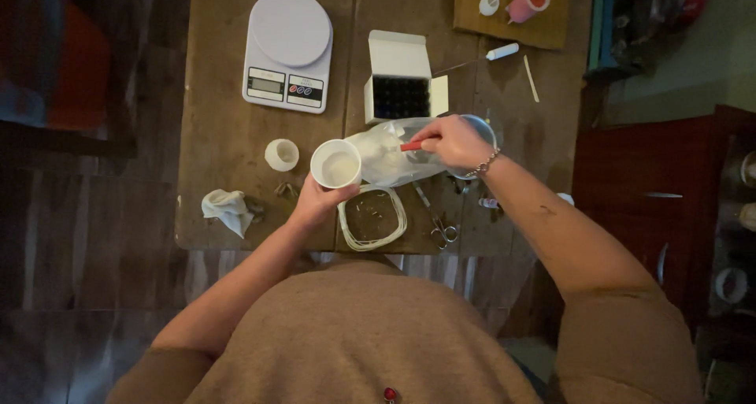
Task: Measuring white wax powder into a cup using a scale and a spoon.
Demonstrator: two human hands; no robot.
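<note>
My left hand (315,203) holds a white cup (336,164) above the wooden table (220,136); the cup has white stuff inside. My right hand (453,140) grips a red-handled utensil (411,146) that reaches into a clear plastic bag (386,152) of white material lying just right of the cup. A glass container (482,128) sits partly hidden behind my right hand. A bracelet is on my right wrist.
A white kitchen scale (287,50) stands at the back left, an open white box (400,81) of dark bottles beside it. A small white jar (281,154), crumpled cloth (227,209), coil of white cord (372,216) and scissors (439,223) lie near the front edge. A pink candle (528,1) rests on a board far right.
</note>
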